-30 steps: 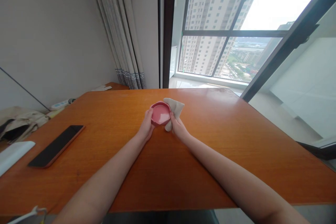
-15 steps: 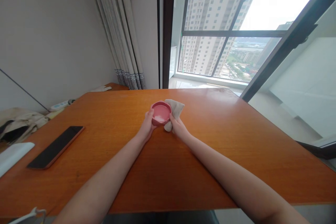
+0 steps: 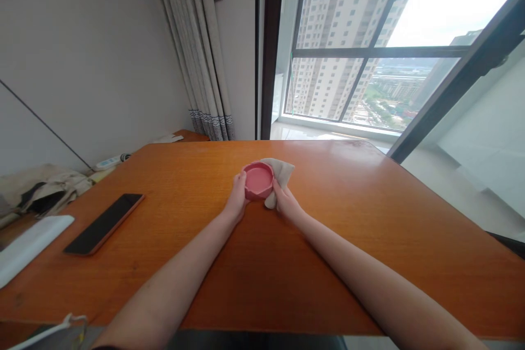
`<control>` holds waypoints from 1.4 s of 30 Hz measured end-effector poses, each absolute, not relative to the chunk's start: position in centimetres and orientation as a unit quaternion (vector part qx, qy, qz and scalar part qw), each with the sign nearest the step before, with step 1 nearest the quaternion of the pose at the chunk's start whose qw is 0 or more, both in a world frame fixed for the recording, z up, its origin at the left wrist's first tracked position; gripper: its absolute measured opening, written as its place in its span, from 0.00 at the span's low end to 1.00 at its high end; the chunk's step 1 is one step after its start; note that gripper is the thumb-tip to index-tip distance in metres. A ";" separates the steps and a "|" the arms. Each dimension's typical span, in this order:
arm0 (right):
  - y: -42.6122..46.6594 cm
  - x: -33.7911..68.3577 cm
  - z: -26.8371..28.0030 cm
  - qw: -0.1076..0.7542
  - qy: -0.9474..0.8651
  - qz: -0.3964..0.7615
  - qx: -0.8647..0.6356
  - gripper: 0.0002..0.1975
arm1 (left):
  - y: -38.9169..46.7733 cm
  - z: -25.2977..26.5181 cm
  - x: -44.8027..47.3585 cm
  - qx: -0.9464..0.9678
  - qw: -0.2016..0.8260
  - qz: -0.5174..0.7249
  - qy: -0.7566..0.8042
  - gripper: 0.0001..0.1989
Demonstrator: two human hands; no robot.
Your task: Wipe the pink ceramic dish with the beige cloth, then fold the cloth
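Observation:
A round pink dish [image 3: 259, 177], shallow with a raised, wavy rim, is held over the middle of the wooden table, its hollow side facing me. Around its left side my left hand [image 3: 237, 196] is closed, thumb on the rim and fingers behind. A pale grey cloth [image 3: 284, 170] is bunched against the dish's right side. My right hand [image 3: 286, 202] is closed on that cloth, pressing it to the dish with the thumb near the rim. Fingers behind the dish and cloth are hidden.
On the left of the table [image 3: 361, 262] lies a black phone-like slab [image 3: 104, 224] with a reddish edge. Beside it is a white object [image 3: 36, 243]. Farther back left are crumpled beige fabric [image 3: 61, 188] and a white power strip [image 3: 110, 162].
The dish has tipped slightly, so more of its front wall shows. Both hands keep their hold. The whole view has shifted, with the scene now farther right.

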State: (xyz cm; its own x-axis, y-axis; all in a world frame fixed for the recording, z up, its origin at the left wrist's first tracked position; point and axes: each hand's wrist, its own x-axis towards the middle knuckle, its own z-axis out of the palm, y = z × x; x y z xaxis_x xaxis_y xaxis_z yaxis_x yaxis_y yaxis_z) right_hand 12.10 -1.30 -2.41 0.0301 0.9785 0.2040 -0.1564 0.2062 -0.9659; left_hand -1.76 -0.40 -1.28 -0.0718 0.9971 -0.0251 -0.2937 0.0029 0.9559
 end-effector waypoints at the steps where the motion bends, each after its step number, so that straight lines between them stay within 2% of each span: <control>1: -1.3 12.1 -2.4 0.596 -0.497 0.480 -0.410 0.30 | -0.6 -1.0 -1.7 0.397 0.568 0.574 0.437 0.24; 3: -1.1 12.5 -2.3 0.615 -0.478 0.470 -0.416 0.30 | -0.9 -0.6 -1.7 0.420 0.602 0.521 0.436 0.27; 7: -0.5 13.7 -1.9 0.610 -0.458 0.474 -0.440 0.22 | -1.0 -0.3 -1.9 0.437 0.638 0.434 0.462 0.27; 11: -0.7 13.2 -1.7 0.595 -0.455 0.506 -0.427 0.25 | -0.8 -0.7 -1.6 0.425 0.587 0.491 0.483 0.23; 16: -1.5 12.5 -1.5 0.607 -0.470 0.477 -0.428 0.30 | -1.0 -0.1 -1.4 0.395 0.597 0.545 0.437 0.22; 20: -0.8 13.8 -1.3 0.618 -0.493 0.459 -0.405 0.23 | -0.9 0.4 -2.1 0.413 0.634 0.477 0.448 0.28; 23: -0.5 14.2 -1.5 0.592 -0.510 0.467 -0.414 0.20 | -0.7 0.0 -2.3 0.475 0.594 0.469 0.448 0.27; 26: -0.7 13.4 -1.9 0.585 -0.501 0.491 -0.407 0.23 | -0.5 -0.5 -2.0 0.490 0.541 0.521 0.443 0.21; 29: -1.3 12.4 -2.1 0.598 -0.485 0.493 -0.405 0.28 | -0.6 -0.6 -1.6 0.426 0.543 0.563 0.454 0.23; 32: -1.6 12.4 -2.2 0.620 -0.483 0.460 -0.413 0.29 | -0.8 -0.3 -1.8 0.405 0.587 0.533 0.455 0.27; 36: -1.2 13.5 -2.0 0.610 -0.505 0.437 -0.427 0.21 | -0.6 -0.4 -2.1 0.429 0.633 0.445 0.466 0.28; 40: -1.3 13.2 -1.9 0.595 -0.533 0.439 -0.412 0.23 | -0.4 -0.8 -1.8 0.465 0.549 0.539 0.438 0.20; 42: -1.6 12.6 -1.9 0.596 -0.537 0.439 -0.405 0.26 | -0.5 -0.7 -1.5 0.432 0.536 0.584 0.431 0.20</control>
State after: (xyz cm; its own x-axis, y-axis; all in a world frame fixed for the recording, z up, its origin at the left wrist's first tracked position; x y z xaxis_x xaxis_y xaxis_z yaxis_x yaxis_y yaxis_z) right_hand 12.61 -1.62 -1.91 0.0375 0.9580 0.2844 -0.0885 0.2866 -0.9539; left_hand -1.48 -0.48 -0.72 -0.0527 0.9977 0.0417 -0.2538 -0.0538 0.9658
